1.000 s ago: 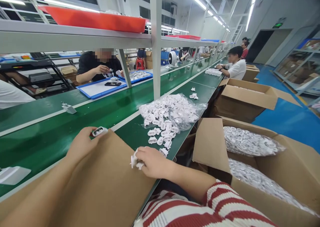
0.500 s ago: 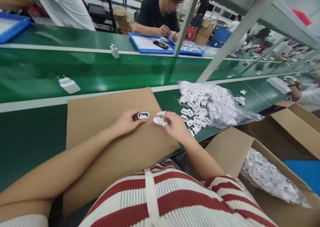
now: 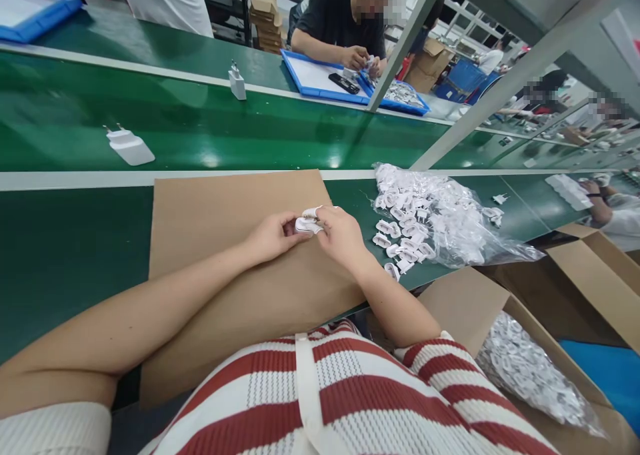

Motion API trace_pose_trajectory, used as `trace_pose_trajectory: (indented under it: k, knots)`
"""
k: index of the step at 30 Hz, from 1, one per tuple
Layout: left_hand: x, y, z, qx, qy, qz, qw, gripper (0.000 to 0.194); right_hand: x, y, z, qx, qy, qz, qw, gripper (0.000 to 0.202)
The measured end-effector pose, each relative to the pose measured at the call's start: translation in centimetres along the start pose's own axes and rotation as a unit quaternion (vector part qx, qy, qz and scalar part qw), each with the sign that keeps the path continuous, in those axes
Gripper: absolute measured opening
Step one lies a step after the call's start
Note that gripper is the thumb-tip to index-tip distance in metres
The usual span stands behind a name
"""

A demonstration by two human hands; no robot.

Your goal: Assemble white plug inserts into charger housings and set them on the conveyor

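Over the cardboard sheet [image 3: 215, 221], my left hand [image 3: 274, 238] is closed around a white charger housing [image 3: 306, 225]. My right hand [image 3: 345, 237], with white covers on its fingertips, meets it from the right. Between the right fingertips is a small plug piece, largely hidden now, touching or very near the housing's open end; I cannot tell whether it sits inside. Loose white plug caps [image 3: 407, 245] lie to the right of my right hand, spilling from a clear plastic bag [image 3: 455, 225].
Beyond the cardboard runs a green conveyor belt [image 3: 260, 135] with a white charger [image 3: 131, 147] lying on it. Another charger [image 3: 237, 83] stands at its far edge. A co-worker [image 3: 335, 25] sits opposite behind blue trays [image 3: 315, 78]. An open carton [image 3: 460, 301] holds more bagged parts at lower right.
My hands have come together: the right moved to the housing in my left. The housing's open end, visible before, is now covered. The camera view has shifted somewhat.
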State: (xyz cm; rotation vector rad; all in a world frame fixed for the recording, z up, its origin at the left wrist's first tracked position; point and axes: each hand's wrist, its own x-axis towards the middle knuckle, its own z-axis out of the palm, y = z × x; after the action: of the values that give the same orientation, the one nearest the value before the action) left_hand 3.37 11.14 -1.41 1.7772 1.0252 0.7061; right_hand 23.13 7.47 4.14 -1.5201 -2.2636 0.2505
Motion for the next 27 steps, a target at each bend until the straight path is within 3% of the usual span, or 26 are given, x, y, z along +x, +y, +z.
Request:
trace_pose_trajectory:
  k: [7, 11, 15, 18, 21, 24, 27]
  knots:
    - [0.1, -0.5, 0.1, 0.009, -0.01, 0.035, 0.999, 0.049, 0.1, -0.5, 0.0, -0.062, -0.024, -0.013, 0.998, 0.042]
    - [0.0, 0.4, -0.4, 0.166, 0.001, 0.071, 0.984, 0.044, 0.3, -0.5, 0.6, -0.056, -0.006, 0.013, 0.998, 0.037]
    - [-0.1, 1.9, -1.1, 0.349, 0.0, 0.075, 0.934, 0.045, 0.6, -0.8, 1.0, -0.051, 0.006, 0.005, 0.999, 0.028]
    - [0.4, 2.6, -1.8, 0.401, -0.016, 0.059, 0.914, 0.047, 1.4, -0.7, 0.9, -0.048, 0.005, 0.012, 0.999, 0.028]
    - [1.2, 2.9, -2.4, 0.398, -0.033, 0.031, 0.916, 0.047, 1.4, -0.3, 0.4, -0.012, 0.013, 0.015, 1.0, 0.034]
    - [2.1, 2.8, -3.5, 0.334, -0.058, -0.014, 0.941, 0.048, -1.1, 0.4, -0.1, 0.045, 0.035, -0.008, 0.998, 0.046]
    - [3.7, 2.6, -5.6, 0.302, -0.006, -0.087, 0.949, 0.06, -6.1, 2.1, -0.1, 0.045, 0.101, 0.006, 0.994, 0.063]
